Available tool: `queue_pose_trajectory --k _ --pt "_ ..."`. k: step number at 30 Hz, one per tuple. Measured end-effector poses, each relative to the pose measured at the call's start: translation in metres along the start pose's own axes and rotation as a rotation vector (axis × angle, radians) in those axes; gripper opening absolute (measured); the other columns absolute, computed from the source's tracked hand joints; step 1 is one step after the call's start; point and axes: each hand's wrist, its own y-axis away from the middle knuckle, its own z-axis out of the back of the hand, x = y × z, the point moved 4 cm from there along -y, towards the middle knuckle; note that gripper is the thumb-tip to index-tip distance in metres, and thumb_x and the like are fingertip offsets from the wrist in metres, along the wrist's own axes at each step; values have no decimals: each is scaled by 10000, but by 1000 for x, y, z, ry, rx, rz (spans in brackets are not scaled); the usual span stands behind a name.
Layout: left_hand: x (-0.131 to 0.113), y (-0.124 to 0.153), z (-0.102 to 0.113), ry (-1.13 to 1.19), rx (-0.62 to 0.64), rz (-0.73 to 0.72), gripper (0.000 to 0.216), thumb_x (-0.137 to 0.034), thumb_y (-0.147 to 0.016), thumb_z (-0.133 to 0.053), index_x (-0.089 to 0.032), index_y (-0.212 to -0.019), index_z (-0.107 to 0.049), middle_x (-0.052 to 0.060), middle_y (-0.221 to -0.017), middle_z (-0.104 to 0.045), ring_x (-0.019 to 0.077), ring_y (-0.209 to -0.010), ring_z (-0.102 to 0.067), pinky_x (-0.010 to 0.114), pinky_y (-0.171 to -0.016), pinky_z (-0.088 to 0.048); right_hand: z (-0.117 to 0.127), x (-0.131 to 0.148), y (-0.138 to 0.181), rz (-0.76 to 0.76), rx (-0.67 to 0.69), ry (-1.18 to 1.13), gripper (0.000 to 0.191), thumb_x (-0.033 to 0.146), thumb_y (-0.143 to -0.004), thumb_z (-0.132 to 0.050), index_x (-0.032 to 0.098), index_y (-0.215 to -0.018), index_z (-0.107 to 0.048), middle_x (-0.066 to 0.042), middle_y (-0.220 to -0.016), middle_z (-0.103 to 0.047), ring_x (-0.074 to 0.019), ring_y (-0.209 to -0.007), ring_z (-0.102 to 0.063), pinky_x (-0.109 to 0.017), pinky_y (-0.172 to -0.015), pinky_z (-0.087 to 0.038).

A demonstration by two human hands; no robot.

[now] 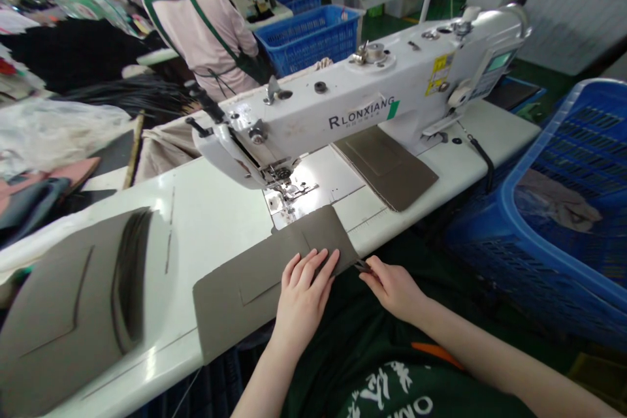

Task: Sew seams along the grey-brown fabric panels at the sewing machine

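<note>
A grey-brown panel (230,284) with a stitched patch pocket lies at the table's front edge, before the sewing machine's needle area. My left hand (306,287) rests flat on it, fingers stretched out and pressing down. At the panel's right corner, my right hand (392,284) is closed on what look like small dark thread snips (361,265); most of them is hidden by the fingers. The white sewing machine (313,111) stands behind the panel, its lamp lighting the needle plate (318,176).
A stack of similar panels (59,313) lies at the table's left end. More flat panels (386,166) lie under the machine arm. A blue basket (519,209) stands close on my right. Across the table, a person (206,32) faces away near another blue basket (313,36).
</note>
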Motion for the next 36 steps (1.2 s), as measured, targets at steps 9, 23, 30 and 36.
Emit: queue_pose_trajectory --k 9,23,30,36 --pt "1 0 1 5 -6 0 524 -200 -938 -490 -335 -1434 -387 53 -1358 -535 248 -1286 -460 478 -1129 -280 0 2 -6 12 -16 21 155 316 -995 -362 213 -948 -468 -15 -827 -650 -177 -696 -627 -254 -612 -376" --pt "-8 -9 4 -28 -116 66 389 -250 -905 -569 -293 -1292 -564 67 -1164 -628 251 -1142 -552 473 -1068 -341 -9 -11 -7 33 -59 -27 158 328 -986 -393 218 -894 -457 -11 -773 -621 -176 -682 -616 -257 -608 -369" --pt "-16 -27 -6 43 -247 44 232 -247 -865 -624 -212 -1094 -645 81 -1160 -650 250 -1127 -574 393 -956 -446 3 -5 -4 1 -81 -44 160 340 -997 -370 221 -926 -450 12 -728 -593 -164 -640 -608 -253 -577 -346" --pt "-18 -29 -11 86 -272 43 202 -235 -865 -627 -202 -1064 -622 70 -1148 -667 250 -1163 -564 405 -991 -426 9 -4 -3 -37 -96 -22 181 351 -1004 -354 219 -931 -453 13 -717 -591 -165 -628 -607 -251 -569 -339"
